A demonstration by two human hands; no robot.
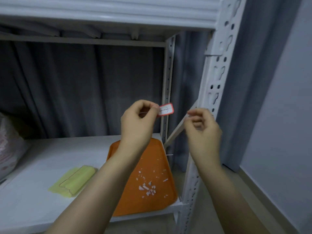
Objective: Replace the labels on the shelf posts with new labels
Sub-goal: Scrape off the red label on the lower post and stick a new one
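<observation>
Left of the front post [206, 85], the red-edged label [166, 110] hangs in the air, pinched by its end in my left hand [138, 122]. My right hand [201, 129] is blurred, fingers curled; I cannot tell what it holds. Step judged: fitting the new label. Next: press it flat on the post.

On the white lower shelf board [33, 166], near right: an orange tray [131, 206], close to the board's right and near edges. Over its middle and near part, small white and pinkish paper scraps [147, 189], thickest in a loose heap. Left of the tray and apart from it, a folded yellow-green cloth [72, 183], flat on the board. At the far left, a crinkled plastic bag [8, 149], partly cut off. Behind, a dark grey curtain [76, 90] in vertical folds. Overhead, a ribbed white upper board [101, 9]. Right, a pale grey-blue wall [278, 115] above a beige floor [228, 208].
</observation>
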